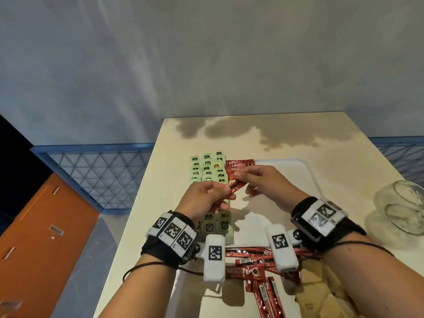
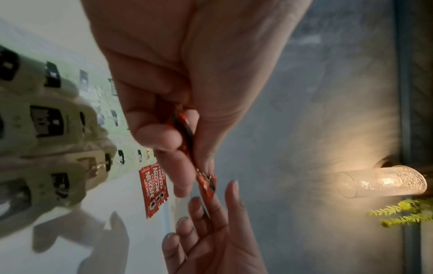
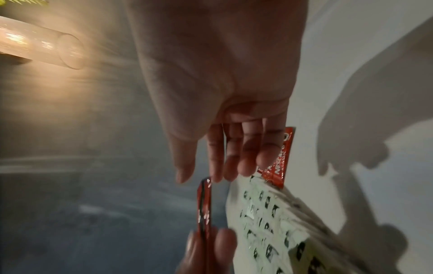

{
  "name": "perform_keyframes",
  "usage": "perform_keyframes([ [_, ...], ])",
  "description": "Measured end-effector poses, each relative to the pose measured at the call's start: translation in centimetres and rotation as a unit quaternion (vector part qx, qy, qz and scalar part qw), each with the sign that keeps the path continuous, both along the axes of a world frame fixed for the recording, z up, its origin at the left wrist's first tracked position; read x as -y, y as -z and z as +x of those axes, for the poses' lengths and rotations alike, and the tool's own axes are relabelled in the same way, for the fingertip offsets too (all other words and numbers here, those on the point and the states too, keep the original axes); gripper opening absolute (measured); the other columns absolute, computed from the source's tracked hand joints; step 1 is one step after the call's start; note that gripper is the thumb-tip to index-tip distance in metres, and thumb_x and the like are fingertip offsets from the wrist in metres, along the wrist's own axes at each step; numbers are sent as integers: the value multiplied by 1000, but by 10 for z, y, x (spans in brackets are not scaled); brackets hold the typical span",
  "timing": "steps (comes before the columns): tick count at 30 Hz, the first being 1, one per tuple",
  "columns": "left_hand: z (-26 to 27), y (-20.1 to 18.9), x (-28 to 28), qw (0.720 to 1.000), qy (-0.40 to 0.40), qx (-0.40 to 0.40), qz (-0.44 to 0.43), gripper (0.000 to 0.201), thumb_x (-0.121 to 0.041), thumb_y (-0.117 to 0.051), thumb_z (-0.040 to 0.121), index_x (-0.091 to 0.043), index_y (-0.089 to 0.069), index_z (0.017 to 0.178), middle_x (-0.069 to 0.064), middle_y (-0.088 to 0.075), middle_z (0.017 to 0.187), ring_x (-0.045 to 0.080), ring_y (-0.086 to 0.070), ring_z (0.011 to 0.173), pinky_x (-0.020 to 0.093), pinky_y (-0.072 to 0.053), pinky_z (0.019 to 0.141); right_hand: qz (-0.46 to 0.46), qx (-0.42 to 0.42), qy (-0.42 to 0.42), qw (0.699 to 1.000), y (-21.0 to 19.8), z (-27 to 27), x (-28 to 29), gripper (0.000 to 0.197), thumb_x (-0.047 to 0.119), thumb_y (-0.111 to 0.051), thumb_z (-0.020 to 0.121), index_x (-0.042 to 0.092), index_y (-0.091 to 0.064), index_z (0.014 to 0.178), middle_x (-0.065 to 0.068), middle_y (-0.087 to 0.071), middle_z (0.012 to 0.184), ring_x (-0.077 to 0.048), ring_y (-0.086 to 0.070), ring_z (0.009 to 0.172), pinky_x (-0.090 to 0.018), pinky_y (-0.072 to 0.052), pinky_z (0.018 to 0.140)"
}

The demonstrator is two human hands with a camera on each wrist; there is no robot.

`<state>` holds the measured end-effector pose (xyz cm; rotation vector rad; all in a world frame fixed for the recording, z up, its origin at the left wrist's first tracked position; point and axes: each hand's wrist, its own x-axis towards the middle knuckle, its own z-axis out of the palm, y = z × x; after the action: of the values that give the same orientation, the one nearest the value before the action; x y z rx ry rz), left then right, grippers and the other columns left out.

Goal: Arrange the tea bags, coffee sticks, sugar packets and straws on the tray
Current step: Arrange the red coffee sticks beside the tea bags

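Head view, done: tea bags [image 1: 207, 167] lie in overlapping rows on the left part of the tray [image 1: 306, 172]. A few laid coffee sticks [image 1: 239, 166] sit just beside them on the right.
Head view, left to do: loose coffee sticks [image 1: 250, 263] are heaped nearest the person, with brown packets, probably the sugar packets [image 1: 321, 297], beside them. No straws are visible. The task is judged less than half done.
Head view, hands: the left hand [image 1: 206, 198] and right hand [image 1: 263, 180] meet above the tray, with the held coffee stick [image 1: 236, 186] spanning the gap between them.
Head view, surroundings: a glass [image 1: 399, 207] lies on the table [image 1: 344, 154], well apart to the right.
Left wrist view, grasp: the thumb and curled fingers [image 2: 161, 137] pinch the held coffee stick [image 2: 206, 183] near its lower half. Its free end reaches in among the right hand's fingers [image 2: 232, 192].
Left wrist view, background: the laid coffee sticks [image 2: 153, 189] lie flat below, and a lamp [image 2: 384, 181] glows on the wall.
Right wrist view, fingers: the right hand [image 3: 222, 83] has its fingers nearly straight and gripping nothing. The tip of the held coffee stick [image 3: 204, 204] stands just beside the thumb and index tips, and contact cannot be told.
Right wrist view, far end: the left hand's fingers [image 3: 225, 241] clamp the stick.
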<state>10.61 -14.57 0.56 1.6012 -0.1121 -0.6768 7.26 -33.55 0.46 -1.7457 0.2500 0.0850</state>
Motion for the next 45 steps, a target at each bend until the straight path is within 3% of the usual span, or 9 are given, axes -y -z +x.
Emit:
perform_keyframes([
  [6,-12,-7,-2,1000,-9,20,19,24,-38,-57,96,-21,-72,104,2,-71,73,8,-47,45,18,-39,43,52,54,10,997,-13,-25,-1,19,2,-75,80,-4,-74,98,-7,-72,73,-17,-67,62,-21,-56,64],
  [11,-19,-12,-7,999,-4,-31,-25,17,-16,-66,91,-8,-68,106,3,-63,71,9,-50,49,19,-46,45,47,75,17,996,-18,-38,-1,26,-6,-74,79,3,-72,103,-9,-70,80,-19,-70,65,-21,-56,65],
  [16,-25,-13,-7,997,-20,73,-15,11,3,-72,82,-6,-70,88,9,-65,75,19,-63,63,31,-60,69,58,43,2,997,-20,-46,-2,22,6,-72,84,0,-71,105,-19,-71,88,-23,-71,71,-25,-59,68],
  [21,-28,-11,-7,988,-36,149,-1,21,6,-74,78,-13,-77,88,6,-74,81,20,-66,74,33,-59,74,87,10,-31,996,-17,-53,-4,22,17,-68,89,4,-73,105,-15,-70,82,-24,-70,69,-31,-60,71],
  [24,-30,-7,-6,996,-45,70,-44,38,11,-65,83,-14,-69,111,8,-72,91,26,-69,83,38,-59,79,81,37,16,996,-11,-53,-4,23,0,-70,85,4,-72,108,-16,-69,86,-21,-68,67,-27,-59,69],
  [28,-34,-5,-8,983,-93,-72,-140,22,-3,-64,90,0,-65,111,17,-74,99,29,-72,89,34,-61,79,48,43,30,997,-7,-53,-3,25,-1,-71,84,5,-71,107,-23,-70,97,-20,-68,68,-24,-57,66],
  [33,-36,2,-1,989,-116,-30,-83,16,4,-67,86,2,-70,102,19,-73,85,24,-70,73,27,-61,69,4,29,-2,1000,-6,-46,-7,20,6,-77,80,9,-74,100,-10,-70,82,-17,-66,67,-28,-60,70],
  [38,-30,6,8,987,-147,-8,-67,14,2,-68,86,0,-72,99,17,-74,80,20,-70,67,28,-60,67,-48,34,66,996,4,-35,-8,21,21,-80,79,2,-71,84,-8,-68,67,-14,-54,49,-23,-48,51],
  [45,-13,15,8,987,-155,23,-24,16,-6,-66,90,-11,-73,104,7,-75,91,22,-71,81,34,-60,74,28,-7,77,997,19,-23,18,11,8,-60,95,1,-68,98,-14,-71,85,-15,-62,57,-25,-54,60],
])
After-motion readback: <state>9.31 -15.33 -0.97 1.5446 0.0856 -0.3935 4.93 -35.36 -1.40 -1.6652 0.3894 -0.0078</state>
